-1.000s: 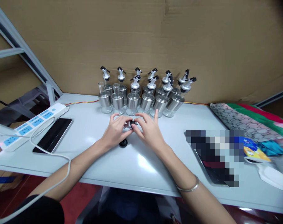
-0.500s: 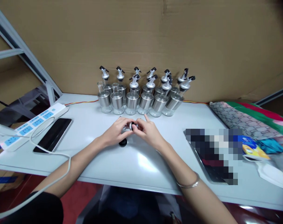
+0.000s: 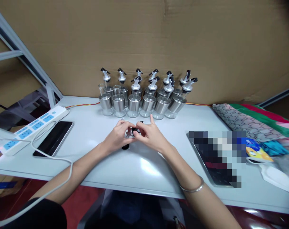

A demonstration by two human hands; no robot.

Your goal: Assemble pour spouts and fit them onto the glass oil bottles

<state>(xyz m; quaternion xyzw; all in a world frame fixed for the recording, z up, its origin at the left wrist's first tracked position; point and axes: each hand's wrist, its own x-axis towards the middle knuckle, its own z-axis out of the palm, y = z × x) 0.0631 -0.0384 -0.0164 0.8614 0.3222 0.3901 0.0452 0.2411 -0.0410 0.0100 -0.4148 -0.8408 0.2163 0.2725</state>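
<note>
On the table (image 3: 87,127), pour spouts (image 3: 136,86) plug most glass bottles (image 3: 134,103).

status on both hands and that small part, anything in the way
Left grip, right grip: both on small part. Part partly covered. Black disc on tabletop close below, seemingly not blocking.

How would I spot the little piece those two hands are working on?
On the pale table, look in front of the rows of bottles. There the left hand and right hand meet, with the small piece between their fingertips. Black and silvery, it is held in fingers, whereas the similarly coloured spouts behind stand on bottles.
</note>
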